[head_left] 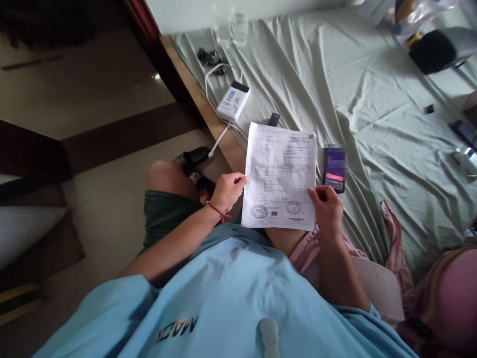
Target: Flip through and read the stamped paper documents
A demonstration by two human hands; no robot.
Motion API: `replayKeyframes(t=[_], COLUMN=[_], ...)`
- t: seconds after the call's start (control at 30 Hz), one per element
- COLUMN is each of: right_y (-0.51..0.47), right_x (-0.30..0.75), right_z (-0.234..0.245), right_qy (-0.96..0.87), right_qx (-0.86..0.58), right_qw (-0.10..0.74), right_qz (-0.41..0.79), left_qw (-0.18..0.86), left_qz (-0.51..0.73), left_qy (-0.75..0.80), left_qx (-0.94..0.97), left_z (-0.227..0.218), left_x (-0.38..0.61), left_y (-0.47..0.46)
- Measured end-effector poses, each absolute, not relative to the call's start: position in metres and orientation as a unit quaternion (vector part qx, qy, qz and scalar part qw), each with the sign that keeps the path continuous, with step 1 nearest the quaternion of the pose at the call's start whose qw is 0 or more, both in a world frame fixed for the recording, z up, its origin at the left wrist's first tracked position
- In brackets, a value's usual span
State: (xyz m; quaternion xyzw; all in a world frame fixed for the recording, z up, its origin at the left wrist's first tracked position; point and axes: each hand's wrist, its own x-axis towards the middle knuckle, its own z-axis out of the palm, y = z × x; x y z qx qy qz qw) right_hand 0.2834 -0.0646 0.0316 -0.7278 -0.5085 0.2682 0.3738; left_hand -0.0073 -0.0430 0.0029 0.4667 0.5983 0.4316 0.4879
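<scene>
A printed sheet of paper (281,174) with two round stamps near its lower edge is held up in front of my lap. My left hand (229,193) pinches its left edge between thumb and fingers; a red string circles that wrist. On the opposite edge, my right hand (328,206) grips the paper the same way. Just beyond the right hand lies a phone (334,176) with a lit purple screen, part of it blurred out. Behind the paper's top edge a small dark object (274,119) pokes out; its kind is unclear.
A white power bank (233,102) with a white cable sits near the left edge of the bed, which has a pale green sheet (298,69). Sunglasses (212,58) and a clear glass (239,30) stand behind it. A black case (434,49) lies far right.
</scene>
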Motion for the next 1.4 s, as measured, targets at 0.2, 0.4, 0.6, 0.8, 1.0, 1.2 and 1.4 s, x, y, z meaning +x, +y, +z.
replayKeyframes(t=[0.2, 0.4, 0.6, 0.8, 1.0, 1.2, 1.4], right_y=[-0.065, -0.064, -0.065, -0.065, -0.067, -0.066, -0.065], right_x=[0.287, 0.285, 0.284, 0.28, 0.273, 0.27, 0.27], right_z=[0.035, 0.033, 0.032, 0.04, 0.05, 0.064, 0.077], right_qy=[-0.505, -0.521, -0.552, -0.615, -0.64, -0.664, -0.642], right_qx=[-0.734, -0.736, -0.731, -0.708, -0.699, -0.692, -0.709], right_qw=[0.376, 0.364, 0.354, 0.341, 0.319, 0.273, 0.291], right_qz=[0.254, 0.236, 0.192, 0.071, -0.012, -0.075, 0.038], left_qw=[0.55, 0.556, 0.537, 0.482, 0.469, 0.478, 0.488], left_qz=[0.436, 0.425, 0.435, 0.431, 0.436, 0.439, 0.43], left_qy=[0.593, 0.606, 0.61, 0.614, 0.612, 0.607, 0.613], left_qx=[0.395, 0.378, 0.388, 0.453, 0.465, 0.458, 0.449], left_z=[0.011, 0.017, 0.017, 0.008, 0.003, 0.001, 0.005], left_x=[0.001, 0.003, 0.005, 0.004, 0.005, 0.006, 0.005], left_y=[-0.042, -0.038, -0.043, -0.049, -0.048, -0.047, -0.047])
